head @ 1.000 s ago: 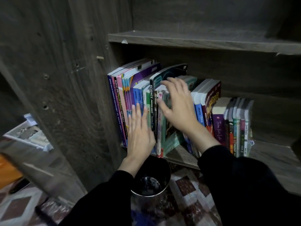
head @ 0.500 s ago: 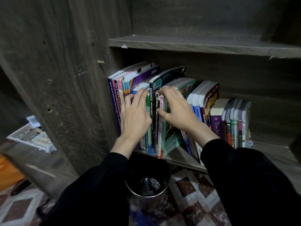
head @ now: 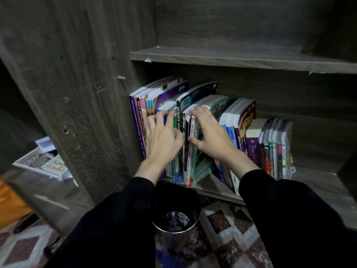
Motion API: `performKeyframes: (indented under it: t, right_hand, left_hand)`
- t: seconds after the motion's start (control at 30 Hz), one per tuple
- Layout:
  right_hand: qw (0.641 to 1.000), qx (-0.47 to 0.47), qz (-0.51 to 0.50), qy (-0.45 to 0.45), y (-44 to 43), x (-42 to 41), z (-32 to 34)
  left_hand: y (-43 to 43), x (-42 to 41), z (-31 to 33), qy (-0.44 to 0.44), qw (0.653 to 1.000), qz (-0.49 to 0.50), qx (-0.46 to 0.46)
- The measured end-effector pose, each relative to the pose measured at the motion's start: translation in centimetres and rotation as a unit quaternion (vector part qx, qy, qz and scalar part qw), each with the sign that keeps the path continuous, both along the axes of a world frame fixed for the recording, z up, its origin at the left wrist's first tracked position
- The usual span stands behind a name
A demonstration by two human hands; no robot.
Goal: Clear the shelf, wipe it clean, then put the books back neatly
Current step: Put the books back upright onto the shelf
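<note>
Head view: books (head: pixel 204 93) were stood upright, spines outward, at the left end of the shelf (head: pixel 318 182). Left hand (head: pixel 164 136) and right hand (head: pixel 208 136) were hooked over adjacent top edges, fingers curled; pull judged toward the body.

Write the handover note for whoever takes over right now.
Left hand: curled over the tops of the books near the left end of the row.
Right hand: hooked over the next books, thumb on their spines.
Books: all standing on the shelf, several leaning.
Done: none pulled out yet; wiping cannot be told.
To do, likely: pull them out, wipe, restack.
</note>
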State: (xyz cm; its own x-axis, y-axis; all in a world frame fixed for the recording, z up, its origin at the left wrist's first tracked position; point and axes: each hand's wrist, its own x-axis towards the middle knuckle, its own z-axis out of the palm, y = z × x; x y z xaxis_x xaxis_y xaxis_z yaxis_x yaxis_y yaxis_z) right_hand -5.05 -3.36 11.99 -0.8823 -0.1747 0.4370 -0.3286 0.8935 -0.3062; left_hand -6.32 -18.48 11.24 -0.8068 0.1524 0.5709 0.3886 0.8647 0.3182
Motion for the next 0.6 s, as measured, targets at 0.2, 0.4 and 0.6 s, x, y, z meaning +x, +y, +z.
performKeyframes:
  t: [0.2,0.4,0.6]
  right_hand:
    - [0.999,0.018,-0.027,-0.013,0.2,0.5,-0.3]
    - [0.999,-0.009,-0.022,-0.034,0.8,1.6,-0.1]
    - [0.998,-0.017,-0.002,-0.061,1.1,1.6,0.5]
  left_hand:
    - [0.5,0.8,0.5,-0.038,0.999,0.007,0.012]
    - [0.6,1.0,1.0,-0.061,0.998,0.013,0.001]
    - [0.8,1.5,0.7,-0.098,0.995,0.002,0.008]
